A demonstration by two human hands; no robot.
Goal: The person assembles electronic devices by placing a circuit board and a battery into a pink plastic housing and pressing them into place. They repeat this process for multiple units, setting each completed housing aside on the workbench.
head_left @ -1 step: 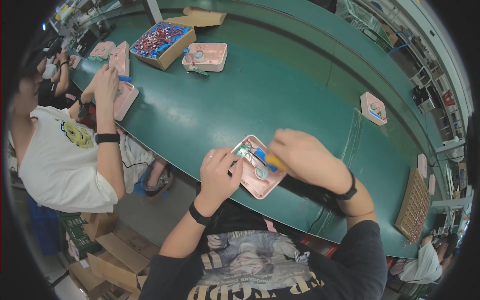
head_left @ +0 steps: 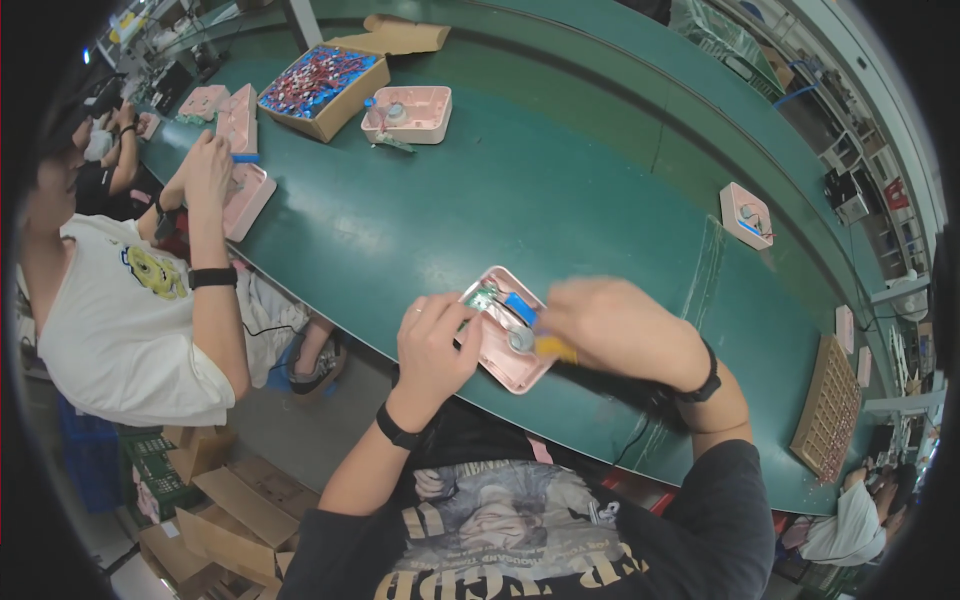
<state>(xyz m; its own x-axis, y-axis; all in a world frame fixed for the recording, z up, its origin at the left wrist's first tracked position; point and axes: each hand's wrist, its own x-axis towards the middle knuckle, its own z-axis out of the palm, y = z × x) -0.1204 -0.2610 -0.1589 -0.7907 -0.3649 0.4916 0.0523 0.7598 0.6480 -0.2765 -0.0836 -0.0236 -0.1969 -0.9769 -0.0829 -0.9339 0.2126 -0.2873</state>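
Note:
A pink plastic housing (head_left: 511, 372) lies at the table's near edge in front of me. Inside it are a green circuit board (head_left: 484, 298), a blue battery pack (head_left: 520, 308), thin wires and a round grey part (head_left: 520, 340). My left hand (head_left: 437, 338) grips the housing's left rim, fingertips by the board. Over the right rim, my right hand (head_left: 600, 325) is closed on a yellow object (head_left: 556, 348). Motion blurs these fingers, and the object's kind is unclear.
A cardboard box (head_left: 330, 105) full of blue batteries with wires stands far left, beside another pink housing (head_left: 425, 112). A co-worker's hands (head_left: 208, 165) work on a housing at left. One more housing (head_left: 746, 215) and a gridded tray (head_left: 826, 410) lie at right.
My right hand and the yellow object have shifted slightly downward, toward me. The housing and my left hand have moved a little up and left.

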